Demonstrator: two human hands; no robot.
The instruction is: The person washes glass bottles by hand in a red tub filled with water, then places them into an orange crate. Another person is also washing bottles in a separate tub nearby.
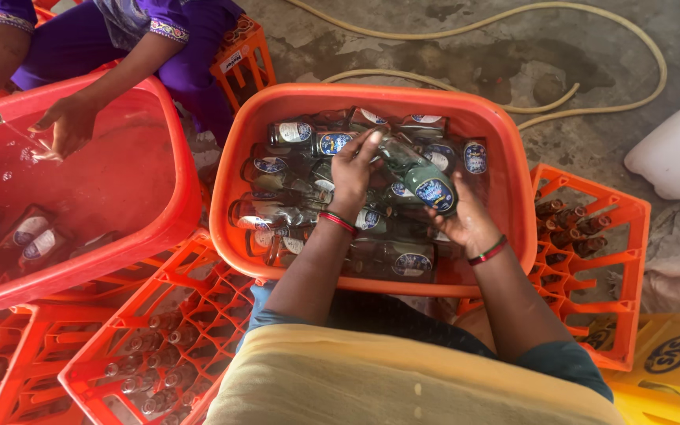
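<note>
Orange crates (592, 236) are ringing the orange tub (505, 149), with a co-worker's hand (68, 126) dipping into a red tub (159, 181) at nine o'clock. Water is blurring the submerged bottles. Both forearms are reaching toward twelve o'clock: the left hand (353, 169) is gripping the neck of a glass bottle (423, 177) at the tub's centre, the right hand (466, 220) cupping its base.

Red-black thread bracelets on both wrists; teal sleeves; yellow cloth over lap.
</note>
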